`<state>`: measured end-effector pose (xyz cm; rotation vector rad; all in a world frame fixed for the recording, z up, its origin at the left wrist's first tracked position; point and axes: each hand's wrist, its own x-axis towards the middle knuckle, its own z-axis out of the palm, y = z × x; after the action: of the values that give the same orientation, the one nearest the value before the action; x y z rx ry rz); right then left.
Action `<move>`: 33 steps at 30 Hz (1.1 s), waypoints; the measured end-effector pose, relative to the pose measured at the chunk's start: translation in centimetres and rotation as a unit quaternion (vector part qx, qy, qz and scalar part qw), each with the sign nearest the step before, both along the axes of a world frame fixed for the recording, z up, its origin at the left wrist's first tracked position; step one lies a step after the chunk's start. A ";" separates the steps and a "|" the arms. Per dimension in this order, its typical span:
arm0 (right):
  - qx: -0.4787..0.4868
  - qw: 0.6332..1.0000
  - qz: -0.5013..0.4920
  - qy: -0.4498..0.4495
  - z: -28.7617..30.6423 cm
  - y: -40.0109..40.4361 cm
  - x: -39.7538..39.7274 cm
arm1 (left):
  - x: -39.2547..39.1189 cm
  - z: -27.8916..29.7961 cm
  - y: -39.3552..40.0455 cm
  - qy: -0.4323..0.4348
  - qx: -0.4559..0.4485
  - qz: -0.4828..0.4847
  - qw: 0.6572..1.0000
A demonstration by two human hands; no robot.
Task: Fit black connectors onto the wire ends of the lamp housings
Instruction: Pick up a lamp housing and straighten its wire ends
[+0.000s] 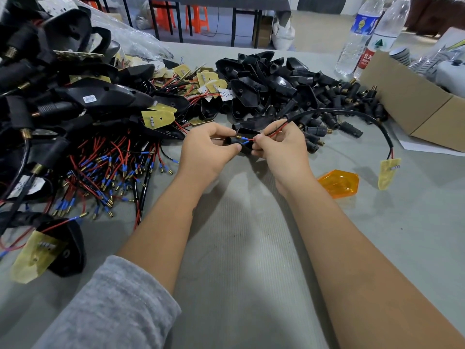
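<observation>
Head view looks down on a grey table (239,248) where both hands meet near the middle. Off past the left hand (208,147) sprawls the biggest thing here, a heap of finished lamp housings (75,96) with red and black wires ending in blue-sleeved brass tips. Beyond the right hand (279,149) sits a smaller pile of loose black connectors (289,84), and further right of that a cardboard box (415,102) and two water bottles (364,34). A black cable (352,113) arcs away from the right hand to a yellow circuit board (387,172) lying well out to its right, with an orange lens (338,183) just nearer. The left hand grips a black connector (245,142), thumb and fingers curled round it. The right hand pinches the red wire end (273,134) touching that connector's mouth.
</observation>
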<state>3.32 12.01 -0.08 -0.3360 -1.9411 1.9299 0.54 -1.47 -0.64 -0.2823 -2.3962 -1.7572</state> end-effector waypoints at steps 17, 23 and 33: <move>-0.118 0.991 0.061 0.000 1.1 0.0 0.7 | 0.3 0.1 0.1 0.033 -0.007 -0.023 0.999; -0.109 0.993 0.047 -0.002 1.0 -0.1 0.6 | 0.0 0.4 0.0 -0.050 0.159 -0.028 0.986; 0.027 0.997 0.058 -0.031 0.9 -0.2 0.8 | -0.1 0.8 -0.2 -0.110 0.326 -0.135 0.929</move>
<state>4.08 11.84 0.82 -0.2772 -2.0902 1.9560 0.42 -1.72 0.13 -0.3470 -1.7959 -2.7090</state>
